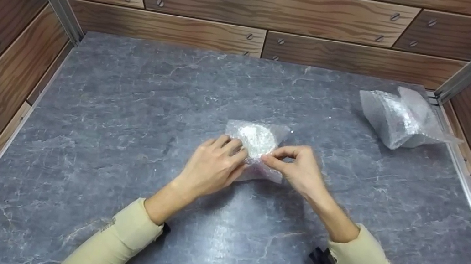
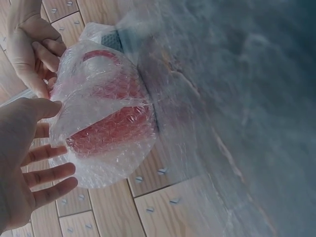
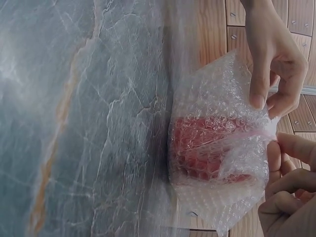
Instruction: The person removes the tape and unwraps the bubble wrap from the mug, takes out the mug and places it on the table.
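Left wrist view: a red object with a curved, handle-like loop (image 2: 116, 131) shows through clear bubble wrap (image 2: 106, 173). The person's left hand (image 2: 17, 160) rests nearly straight fingers against it; light, steady support should prevent tipping.

Right wrist view: the right hand (image 3: 291, 212) pinches the wrap's top; gentle handling would likely avoid tearing.

Head view: the wrapped object sits mid-table on a grey, white-veined tabletop (image 1: 131, 89). Another crumpled, clear bubble-wrap bundle (image 1: 399, 116) lies far right, near brown wood-plank-patterned walls (image 1: 276, 9).

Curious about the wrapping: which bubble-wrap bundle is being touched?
The central bundle, touched by left hand and right hand; the far-right bundle lies untouched.
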`<action>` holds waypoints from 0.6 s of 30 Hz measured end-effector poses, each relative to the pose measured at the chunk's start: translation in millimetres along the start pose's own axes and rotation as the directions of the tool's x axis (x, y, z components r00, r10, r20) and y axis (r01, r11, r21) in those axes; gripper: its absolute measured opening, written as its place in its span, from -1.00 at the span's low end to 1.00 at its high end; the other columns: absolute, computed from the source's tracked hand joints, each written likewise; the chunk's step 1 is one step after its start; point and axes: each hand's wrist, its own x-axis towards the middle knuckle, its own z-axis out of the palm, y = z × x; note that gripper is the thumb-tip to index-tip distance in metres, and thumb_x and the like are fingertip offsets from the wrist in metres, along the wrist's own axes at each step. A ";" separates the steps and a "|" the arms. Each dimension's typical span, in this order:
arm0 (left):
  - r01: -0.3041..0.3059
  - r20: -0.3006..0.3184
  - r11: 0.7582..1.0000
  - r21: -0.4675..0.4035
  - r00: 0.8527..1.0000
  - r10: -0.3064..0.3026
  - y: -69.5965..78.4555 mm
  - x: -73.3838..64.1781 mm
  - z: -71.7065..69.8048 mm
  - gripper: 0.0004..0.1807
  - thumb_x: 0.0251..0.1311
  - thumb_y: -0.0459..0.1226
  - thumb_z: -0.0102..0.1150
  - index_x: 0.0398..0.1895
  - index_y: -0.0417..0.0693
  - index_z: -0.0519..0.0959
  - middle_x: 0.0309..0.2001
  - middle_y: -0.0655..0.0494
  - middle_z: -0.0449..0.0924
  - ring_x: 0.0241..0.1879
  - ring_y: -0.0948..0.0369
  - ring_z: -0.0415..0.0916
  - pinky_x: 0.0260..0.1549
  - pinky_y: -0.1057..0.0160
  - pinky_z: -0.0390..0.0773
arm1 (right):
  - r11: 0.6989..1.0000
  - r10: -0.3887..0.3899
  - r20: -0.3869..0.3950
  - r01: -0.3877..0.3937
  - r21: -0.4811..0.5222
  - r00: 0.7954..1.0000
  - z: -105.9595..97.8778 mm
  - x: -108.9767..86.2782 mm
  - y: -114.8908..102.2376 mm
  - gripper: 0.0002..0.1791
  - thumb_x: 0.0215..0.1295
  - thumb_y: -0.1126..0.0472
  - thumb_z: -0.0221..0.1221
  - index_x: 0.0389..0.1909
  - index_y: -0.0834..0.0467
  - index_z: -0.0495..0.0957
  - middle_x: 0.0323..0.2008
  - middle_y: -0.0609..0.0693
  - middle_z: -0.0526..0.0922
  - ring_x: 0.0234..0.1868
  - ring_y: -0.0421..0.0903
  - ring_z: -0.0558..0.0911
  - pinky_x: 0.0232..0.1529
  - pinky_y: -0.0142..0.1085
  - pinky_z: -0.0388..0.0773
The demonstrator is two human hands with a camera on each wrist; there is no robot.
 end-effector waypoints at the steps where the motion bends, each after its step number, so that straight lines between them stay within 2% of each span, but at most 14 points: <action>1: 0.000 -0.003 1.000 0.001 1.000 0.000 0.2 0.1 0.5 -0.75 0.39 0.03 0.29 -0.13 0.09 0.67 -0.10 0.17 0.71 -0.16 0.18 0.62 -0.32 0.27 0.71 | 1.000 -0.003 -0.002 0.003 -0.004 1.000 0.5 -0.6 0.1 -0.83 0.24 0.21 0.49 -0.33 0.26 0.81 -0.40 -0.02 0.78 -0.56 -0.27 0.52 -0.57 -0.49 0.44; 4: 0.003 -0.008 1.000 0.000 1.000 -0.003 0.9 0.3 1.0 -0.76 0.38 0.02 0.30 -0.17 0.08 0.66 -0.12 0.17 0.70 -0.18 0.17 0.60 -0.33 0.26 0.70 | 1.000 -0.016 -0.004 0.016 -0.018 1.000 0.7 -2.8 -1.7 -0.84 0.24 0.20 0.49 -0.35 0.24 0.81 -0.40 0.02 0.78 -0.64 -0.31 0.47 -0.61 -0.48 0.43; 10: 0.012 -0.006 1.000 -0.006 1.000 -0.012 1.6 1.1 0.1 -0.77 0.37 0.02 0.31 -0.19 0.09 0.66 -0.13 0.18 0.71 -0.19 0.17 0.61 -0.36 0.26 0.69 | 0.997 -0.022 -0.024 0.021 -0.081 0.999 3.3 -5.6 -2.7 -0.85 0.28 0.18 0.47 -0.36 0.21 0.80 -0.36 0.05 0.80 -0.45 -0.26 0.52 -0.49 -0.49 0.43; 14: 0.013 -0.003 1.000 -0.015 1.000 -0.013 2.1 1.9 -0.5 -0.77 0.37 0.01 0.32 -0.20 0.09 0.66 -0.14 0.16 0.71 -0.21 0.17 0.61 -0.38 0.27 0.68 | 0.996 0.009 -0.034 -0.012 -0.093 0.999 4.2 -8.6 -3.1 -0.85 0.31 0.17 0.44 -0.34 0.20 0.79 -0.34 0.02 0.77 -0.58 -0.33 0.43 -0.60 -0.50 0.35; 18: 0.015 -0.004 0.999 -0.031 1.000 -0.015 2.4 2.9 -1.0 -0.79 0.36 0.00 0.32 -0.22 0.08 0.65 -0.15 0.15 0.70 -0.22 0.16 0.60 -0.37 0.26 0.69 | 0.997 0.022 -0.032 -0.024 -0.074 0.999 5.0 -9.9 -2.7 -0.87 0.32 0.19 0.42 -0.32 0.19 0.78 -0.35 0.01 0.77 -0.64 -0.35 0.40 -0.64 -0.51 0.33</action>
